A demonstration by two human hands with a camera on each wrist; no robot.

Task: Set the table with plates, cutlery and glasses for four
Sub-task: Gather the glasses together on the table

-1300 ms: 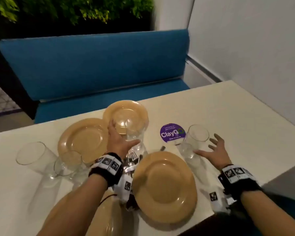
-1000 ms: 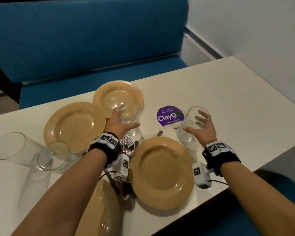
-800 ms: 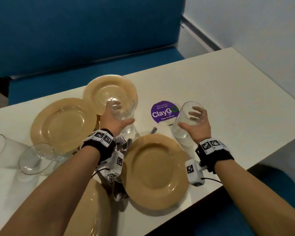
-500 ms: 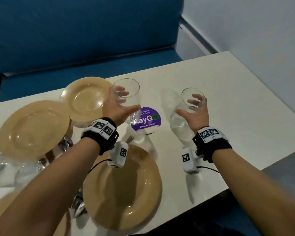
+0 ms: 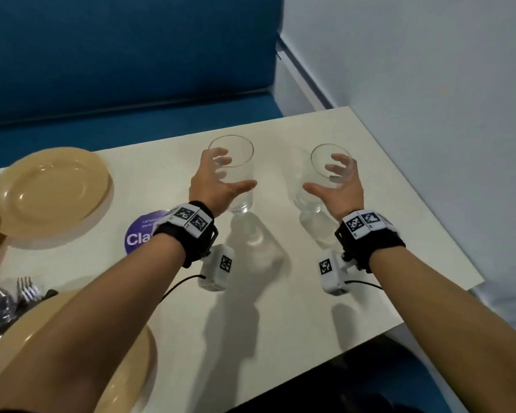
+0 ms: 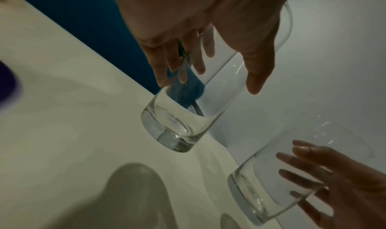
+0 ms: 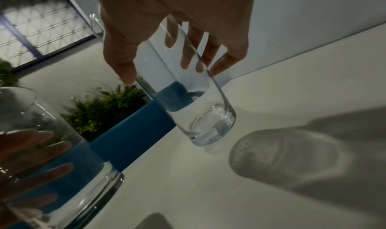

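Two clear tumblers stand side by side on the white table [image 5: 280, 308], near its far right corner. My left hand [image 5: 236, 169] is around the left glass [image 5: 239, 201], thumb on the near side, fingers spread and almost straight behind it. My right hand [image 5: 322, 172] is around the right glass [image 5: 310, 201] in the same loose way. The left wrist view shows the left glass [image 6: 183, 125] with its base at the table and my left hand [image 6: 208, 84] splayed about it. In the right wrist view my right hand [image 7: 173, 74] flanks the right glass [image 7: 208, 122].
A tan plate [image 5: 51, 189] lies at the far left, another plate [image 5: 131, 368] under my left forearm. Forks and spoons [image 5: 9, 299] lie at the left edge. A purple sticker [image 5: 137, 236] is on the table. A blue bench [image 5: 131, 84] runs behind; a wall [image 5: 429, 84] is on the right.
Both hands took a glass each from among the plates and carried them right to the table's far right part. The fingers have loosened from a firm grip to a spread hold.
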